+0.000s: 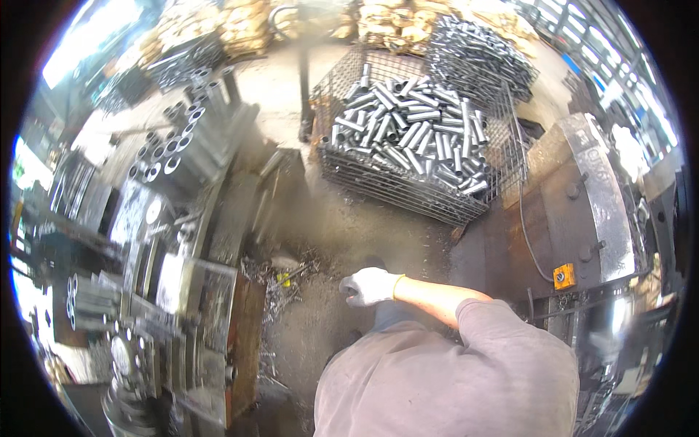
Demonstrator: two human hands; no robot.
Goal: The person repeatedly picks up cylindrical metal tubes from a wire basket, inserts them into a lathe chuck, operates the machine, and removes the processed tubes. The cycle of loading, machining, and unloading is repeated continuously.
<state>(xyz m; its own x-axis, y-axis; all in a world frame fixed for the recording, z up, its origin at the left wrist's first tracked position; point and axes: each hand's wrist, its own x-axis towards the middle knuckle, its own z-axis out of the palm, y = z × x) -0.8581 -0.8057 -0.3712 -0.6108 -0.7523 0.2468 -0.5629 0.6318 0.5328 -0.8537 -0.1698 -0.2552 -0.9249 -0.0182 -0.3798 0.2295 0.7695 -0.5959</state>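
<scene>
My right hand (pixel 370 285), in a white glove with a yellow cuff, is held in front of my body with its forearm bent across from the right. The fingers are curled, and a small dark gap shows at their tips. Whether something sits inside them I cannot make out. The hand is apart from the machines, above the dark floor. My left hand is not in view. Left of the hand stands a metal machine (pixel 211 291), with several upright steel tubes (pixel 172 164) grouped on its far part. Ahead, a wire mesh basket (pixel 408 191) holds a heap of short cut tubes (pixel 415 131).
Metal shavings (pixel 280 288) litter the floor beside the machine. On the right is a large machine body (pixel 539 226) with a small orange control box (pixel 563 277) on a cable. Another bin of metal pieces (pixel 477 54) and stacked yellowish sacks (pixel 389 22) stand farther back.
</scene>
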